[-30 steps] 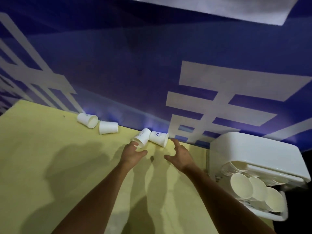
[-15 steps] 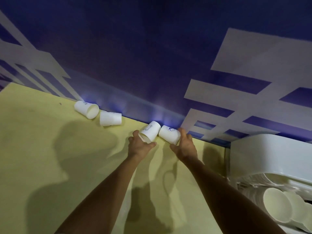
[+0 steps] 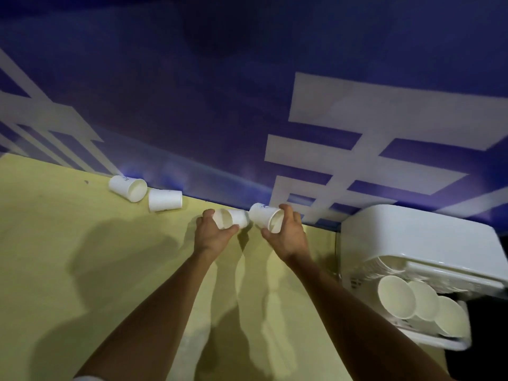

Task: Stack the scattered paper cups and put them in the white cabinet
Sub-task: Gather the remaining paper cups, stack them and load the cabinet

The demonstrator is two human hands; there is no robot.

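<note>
Left of the white cabinet (image 3: pixel 412 237), my left hand (image 3: pixel 213 239) grips one paper cup (image 3: pixel 232 218) and my right hand (image 3: pixel 288 239) grips a second cup (image 3: pixel 264 217); next, I think, one must slide into the other.

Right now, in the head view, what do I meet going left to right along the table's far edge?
Far-left cup → second cup → left hand → left-hand cup → right-hand cup → right hand → cabinet.
</note>
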